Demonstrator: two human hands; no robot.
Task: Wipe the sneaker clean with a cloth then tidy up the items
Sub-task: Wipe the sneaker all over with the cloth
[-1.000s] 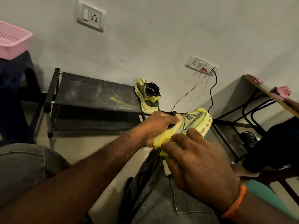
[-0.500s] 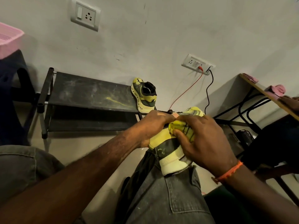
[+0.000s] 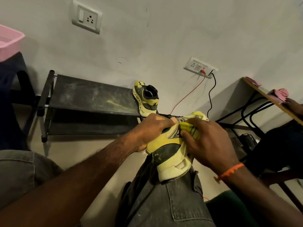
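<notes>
A yellow and dark grey sneaker (image 3: 170, 154) lies on my right thigh, heel toward me and toe pointing at the wall. My left hand (image 3: 150, 130) grips its left side near the collar. My right hand (image 3: 208, 141) holds a bunched yellow cloth (image 3: 190, 130) pressed against the sneaker's upper. The matching second sneaker (image 3: 146, 99) stands on the right end of a dusty black shoe rack (image 3: 88, 97) against the wall.
A pink basket (image 3: 9, 43) sits on a dark stool at far left. A wooden desk (image 3: 268, 97) with pink items and another person's hand (image 3: 293, 105) is at right. Red and black cables (image 3: 209, 94) hang from a wall socket.
My right hand moved from the sneaker's heel forward along the upper with the cloth, uncovering the heel. The left hand kept its grip.
</notes>
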